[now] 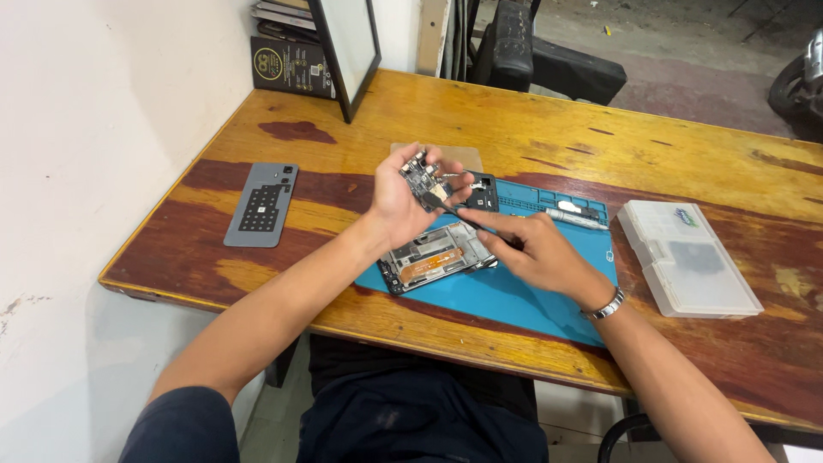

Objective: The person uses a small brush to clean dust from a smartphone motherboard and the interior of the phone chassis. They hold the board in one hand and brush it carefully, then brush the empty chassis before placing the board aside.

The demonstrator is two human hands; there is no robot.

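1. Sitting under everything was the wooden table [514, 129], with a blue mat [514, 296] on it.
2. An opened phone [433, 257] lay on the mat's left end.
3. Left hand [403, 201] pinched a small circuit board [426, 178] above the phone.
4. Right hand [536, 249] gripped a thin dark tool [446, 206], tip touching the board.

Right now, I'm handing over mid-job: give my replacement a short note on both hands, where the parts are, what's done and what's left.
Left hand: holds the small dark circuit board up above the mat.
Right hand: grips a thin black tool, tip at the board.
Parts: the opened phone frame with orange flex cable lies on the blue work mat; the grey back cover is to the left on the wooden table; the clear plastic parts box is shut on the right.
Done: cover off, board out of the frame.
Left: work on the board; frame is open.
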